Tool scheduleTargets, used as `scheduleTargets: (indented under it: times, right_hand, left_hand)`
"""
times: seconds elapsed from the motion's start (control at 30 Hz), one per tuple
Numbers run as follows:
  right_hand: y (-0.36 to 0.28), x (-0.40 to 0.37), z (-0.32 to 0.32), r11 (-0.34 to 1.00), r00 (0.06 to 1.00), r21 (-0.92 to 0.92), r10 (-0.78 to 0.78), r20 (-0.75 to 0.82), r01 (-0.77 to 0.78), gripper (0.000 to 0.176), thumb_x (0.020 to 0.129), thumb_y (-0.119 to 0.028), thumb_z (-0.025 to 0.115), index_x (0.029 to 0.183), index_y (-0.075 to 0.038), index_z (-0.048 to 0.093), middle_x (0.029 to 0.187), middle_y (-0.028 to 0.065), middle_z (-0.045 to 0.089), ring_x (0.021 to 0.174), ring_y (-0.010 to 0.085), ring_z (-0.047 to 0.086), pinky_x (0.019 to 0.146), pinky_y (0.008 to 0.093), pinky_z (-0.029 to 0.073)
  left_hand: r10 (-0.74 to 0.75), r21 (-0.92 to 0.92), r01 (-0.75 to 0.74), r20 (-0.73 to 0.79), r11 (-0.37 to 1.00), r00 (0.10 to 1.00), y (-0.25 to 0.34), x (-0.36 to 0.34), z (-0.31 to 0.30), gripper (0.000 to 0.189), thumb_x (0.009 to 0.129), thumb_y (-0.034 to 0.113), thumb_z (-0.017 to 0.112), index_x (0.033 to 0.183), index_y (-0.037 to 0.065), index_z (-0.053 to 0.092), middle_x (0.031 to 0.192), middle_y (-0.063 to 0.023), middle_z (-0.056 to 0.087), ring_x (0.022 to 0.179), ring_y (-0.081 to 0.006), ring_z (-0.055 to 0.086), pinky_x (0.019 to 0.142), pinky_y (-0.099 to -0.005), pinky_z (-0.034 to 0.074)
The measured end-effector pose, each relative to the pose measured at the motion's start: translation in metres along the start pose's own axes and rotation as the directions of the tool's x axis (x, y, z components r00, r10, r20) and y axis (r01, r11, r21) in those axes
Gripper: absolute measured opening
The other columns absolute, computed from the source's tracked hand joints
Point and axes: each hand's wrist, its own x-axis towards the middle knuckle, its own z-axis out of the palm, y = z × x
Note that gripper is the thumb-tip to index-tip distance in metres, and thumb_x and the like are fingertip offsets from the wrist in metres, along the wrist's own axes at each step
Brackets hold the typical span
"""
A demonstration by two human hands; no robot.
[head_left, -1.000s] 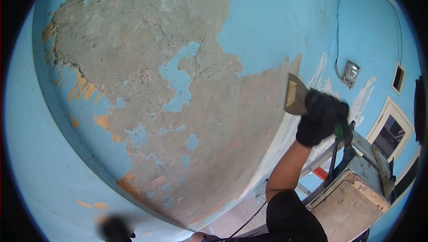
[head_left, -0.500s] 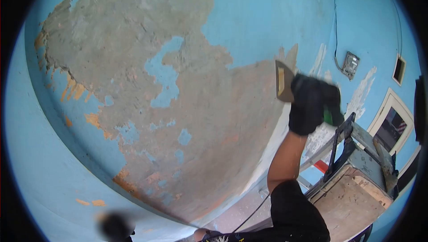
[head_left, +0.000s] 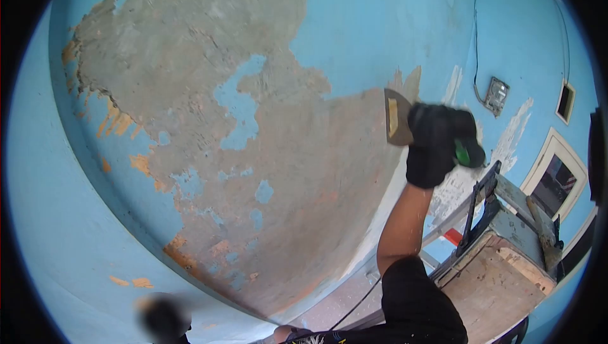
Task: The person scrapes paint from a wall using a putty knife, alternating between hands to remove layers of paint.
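Observation:
My right hand (head_left: 441, 141), in a black glove, is closed around a wide paint scraper (head_left: 393, 118). Its broad metal blade points left, and a green handle end shows below the glove. The blade lies over the painted wall (head_left: 304, 141), where bare grey-brown plaster meets blue paint; contact cannot be made out. At the lower left edge, a dark blurred shape (head_left: 163, 317) appears to be my left hand in a black glove. Its fingers are smeared, and nothing held by it can be recognised.
A stepladder (head_left: 479, 208) with a worn wooden board (head_left: 497, 284) stands at the lower right. An electrical box (head_left: 497, 95) hangs from a cable on the wall. Farther right is a white-framed window (head_left: 555, 175). A curved ledge (head_left: 95, 179) borders the wall at left.
My right hand and the scraper have shifted slightly left. The view has moved a little, so the left part of the wall sits farther right. The grip on the scraper stays the same.

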Motion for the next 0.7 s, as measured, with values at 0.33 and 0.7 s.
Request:
scheduleTargets:
  times: [0.33, 0.7]
  right_hand:
    - [0.025, 0.003, 0.015, 0.996, 0.981, -0.08, 0.033, -0.192, -0.05, 0.016, 0.093, -0.001, 0.063, 0.087, -0.009, 0.051, 0.066, 0.0016, 0.047, 0.06, 0.0154, 0.046, 0.059, 0.0337, 0.039]
    - [0.011, -0.006, 0.005, 0.968, 0.985, -0.245, 0.015, -0.169, -0.057, 0.018, 0.095, -0.01, 0.063, 0.084, -0.009, 0.049, 0.066, 0.0041, 0.049, 0.059, 0.0166, 0.046, 0.06, 0.0346, 0.038]
  left_hand:
    - [-0.166, 0.125, 0.181, -0.126, 0.975, 0.978, -0.025, 0.006, -0.001, 0.061, 0.105, 0.03, 0.047, 0.05, 0.006, 0.051, 0.037, -0.0044, 0.045, 0.031, -0.0174, 0.042, 0.044, -0.0308, 0.039]
    - [-0.158, 0.135, 0.175, -0.127, 0.975, 0.979, -0.026, 0.005, -0.004, 0.061, 0.106, 0.03, 0.044, 0.05, 0.007, 0.05, 0.037, -0.0045, 0.045, 0.03, -0.0163, 0.041, 0.043, -0.0296, 0.038]
